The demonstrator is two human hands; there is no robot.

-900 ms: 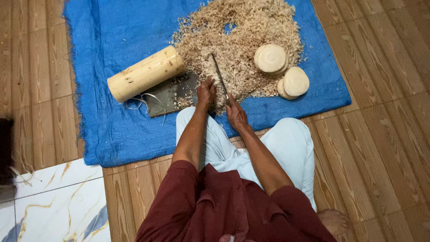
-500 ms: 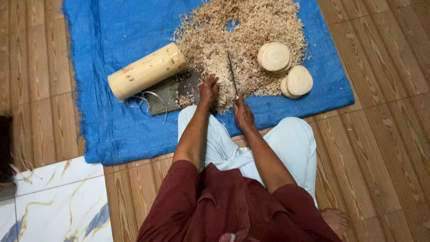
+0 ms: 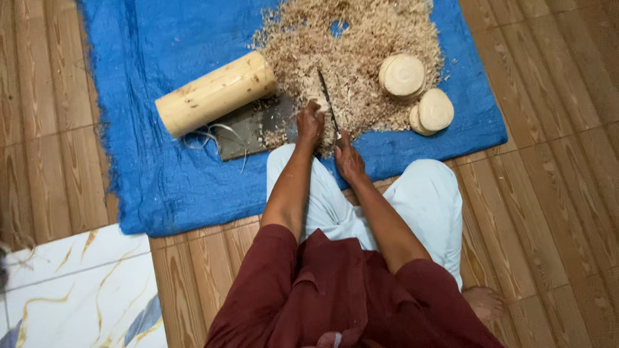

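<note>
Small pale wood piece [image 3: 317,103] gripped in left hand [image 3: 310,124], at edge of shavings pile [image 3: 351,48]. Right hand [image 3: 349,160] closed on knife [image 3: 329,105], blade against piece. Pale log [image 3: 216,94] left of hands; round discs [image 3: 416,90] right; blue tarp [image 3: 155,161] beneath.

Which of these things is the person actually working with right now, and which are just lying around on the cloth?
In use:
- left hand gripping a small pale wood piece
- right hand holding the knife
- pile of wood shavings under the hands

Lying about:
- pale wooden log
- round wooden discs
- dark flat slab
- blue cloth
</note>
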